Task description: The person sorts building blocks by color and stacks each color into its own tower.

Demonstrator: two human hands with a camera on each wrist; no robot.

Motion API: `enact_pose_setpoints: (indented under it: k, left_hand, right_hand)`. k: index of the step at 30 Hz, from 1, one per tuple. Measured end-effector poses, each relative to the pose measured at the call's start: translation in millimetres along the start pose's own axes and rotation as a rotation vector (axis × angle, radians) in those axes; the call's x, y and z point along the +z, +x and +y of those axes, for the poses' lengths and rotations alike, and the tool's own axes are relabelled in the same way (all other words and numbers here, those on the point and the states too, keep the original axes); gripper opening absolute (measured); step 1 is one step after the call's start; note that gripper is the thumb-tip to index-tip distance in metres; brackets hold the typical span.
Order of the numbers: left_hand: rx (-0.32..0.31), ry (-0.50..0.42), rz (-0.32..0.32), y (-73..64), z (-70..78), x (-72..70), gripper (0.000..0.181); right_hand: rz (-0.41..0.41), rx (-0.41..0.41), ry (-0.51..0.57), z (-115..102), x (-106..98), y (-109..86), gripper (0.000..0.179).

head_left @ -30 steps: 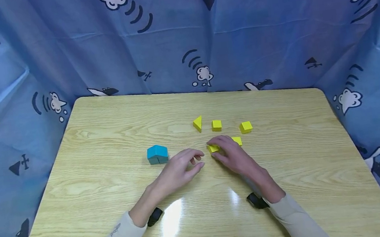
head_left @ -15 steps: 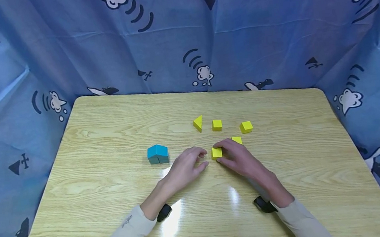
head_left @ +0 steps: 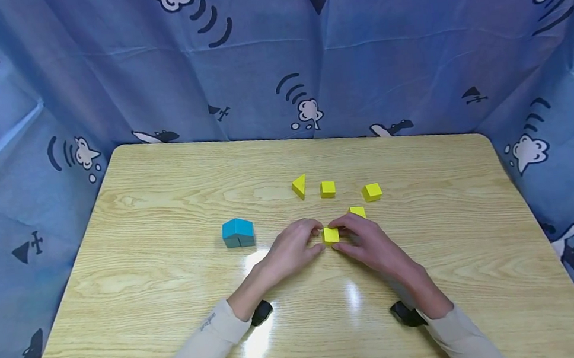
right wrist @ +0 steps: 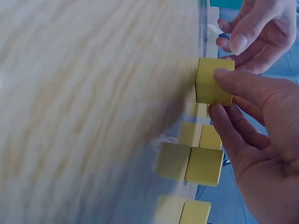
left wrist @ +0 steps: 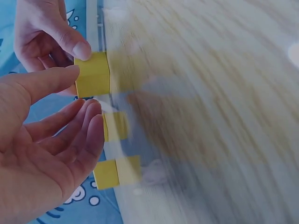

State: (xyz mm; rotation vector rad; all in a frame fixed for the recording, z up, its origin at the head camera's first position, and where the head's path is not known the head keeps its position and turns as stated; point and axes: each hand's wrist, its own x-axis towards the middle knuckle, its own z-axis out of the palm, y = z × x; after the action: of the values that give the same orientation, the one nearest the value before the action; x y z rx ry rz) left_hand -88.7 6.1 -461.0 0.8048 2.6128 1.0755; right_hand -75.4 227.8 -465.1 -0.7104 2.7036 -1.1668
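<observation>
Below centre in the head view, a yellow cube (head_left: 331, 236) is pinched by the right hand (head_left: 372, 241); just beside, the left hand (head_left: 292, 249) is held with grip parted.

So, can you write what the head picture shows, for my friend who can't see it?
A person's right grip pinches a yellow block on a wooden table, the left grip close beside it. Farther back are four more yellow blocks; a blue house shape stands to the left.
</observation>
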Motion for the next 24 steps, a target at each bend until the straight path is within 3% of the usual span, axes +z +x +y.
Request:
enact_pose_setpoints:
  k: [10,14,18,24]
  left_hand:
    - [0.019,0.004,-0.014,7.9,2.2,7.9,0.036]
    - [0.024,-0.002,-0.026,11.1,4.3,9.1,0.035]
    - [0.021,-0.004,-0.028,12.7,5.2,9.5,0.034]
    - [0.003,-0.029,-0.028,14.1,5.7,10.0,0.032]
  right_hand:
    - [0.018,-0.06,0.041,4.4,0.4,-4.4,0.036]
    - [0.009,-0.047,0.038,4.4,-3.1,-6.0,0.037]
    - [0.011,-0.027,0.012,3.4,-11.3,-8.4,0.039]
    - [0.083,-0.035,-0.066,5.8,-22.8,-8.1,0.041]
